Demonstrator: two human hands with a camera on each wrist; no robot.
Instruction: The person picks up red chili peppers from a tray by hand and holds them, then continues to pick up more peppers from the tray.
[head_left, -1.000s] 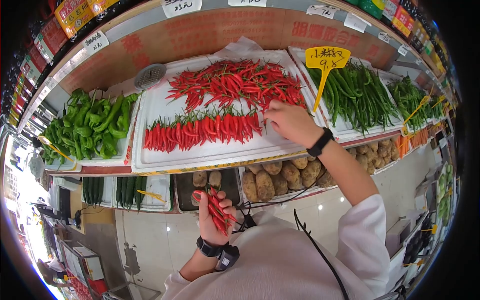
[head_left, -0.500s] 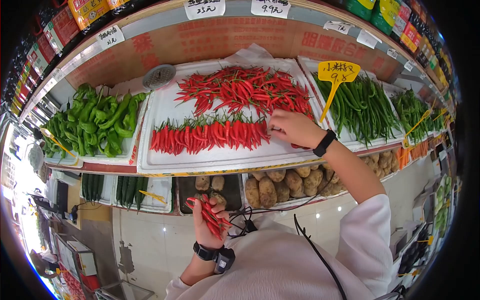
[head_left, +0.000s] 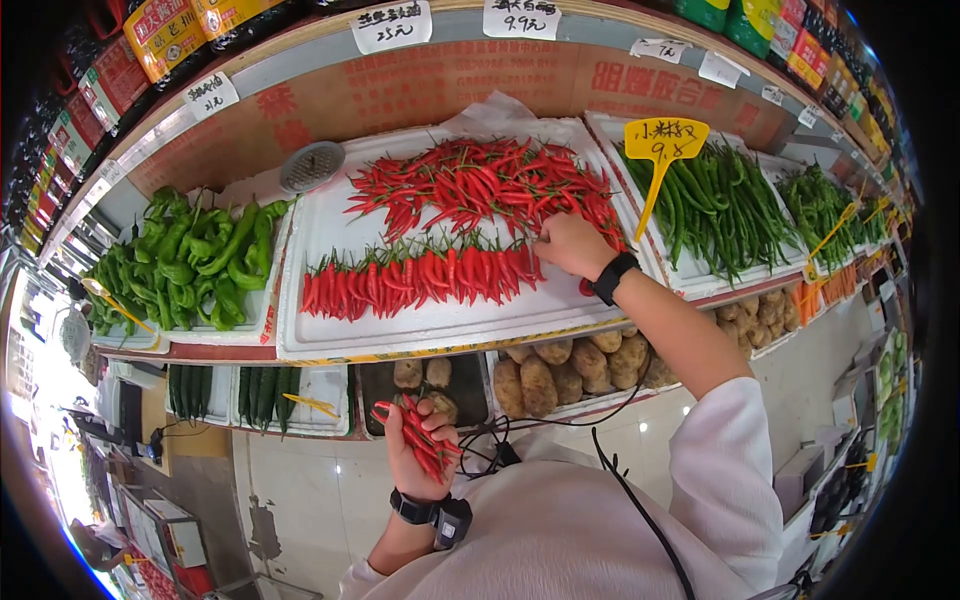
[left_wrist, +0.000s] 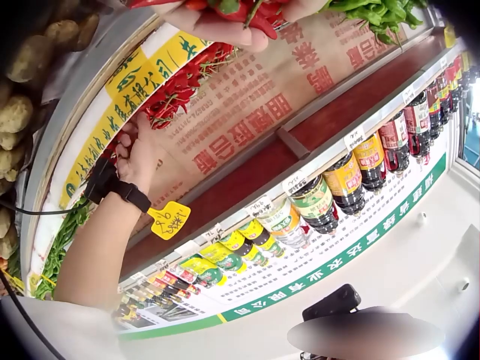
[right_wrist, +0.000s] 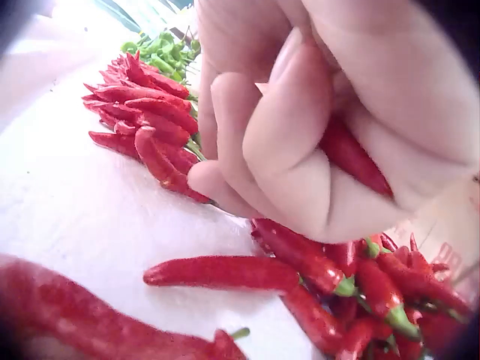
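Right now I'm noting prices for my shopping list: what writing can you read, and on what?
"9.8", below handwritten characters, on the yellow price sign beside the green chillies.
"9.9元" on a white shelf tag.
"25元" on another white tag; upper line unclear.
Red print on the cardboard backing and the bottle labels: too blurred to read.

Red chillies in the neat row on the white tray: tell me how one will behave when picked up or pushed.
Probably light: the left hand holds a whole bunch easily. Likely fairly stiff, since the row chillies lie straight. Glossy skins and the smooth tray suggest a pushed one would slide or roll, nudging its neighbours.
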